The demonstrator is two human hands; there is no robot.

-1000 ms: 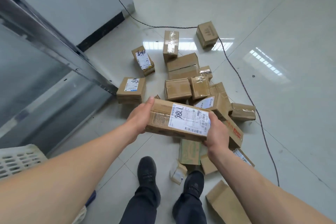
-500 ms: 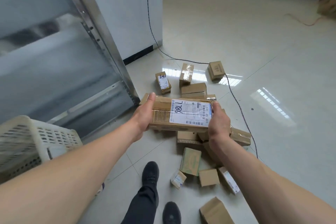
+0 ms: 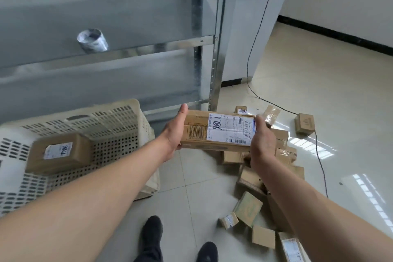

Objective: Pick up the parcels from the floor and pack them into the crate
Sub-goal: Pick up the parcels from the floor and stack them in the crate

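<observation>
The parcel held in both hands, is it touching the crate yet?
Apart. The head view shows the held parcel right of the crate, with shelf and floor showing between them.

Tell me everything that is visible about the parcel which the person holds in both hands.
The held parcel is a long, flat box of brown cardboard, held level in the air above the floor, to the right of the crate. On its top face is a white shipping label with barcodes and a handwritten "98LL", and beside it a printed barcode on the cardboard. The left hand grips its left end, thumb on top; the right hand grips its right end. Nothing else touches it.
</observation>
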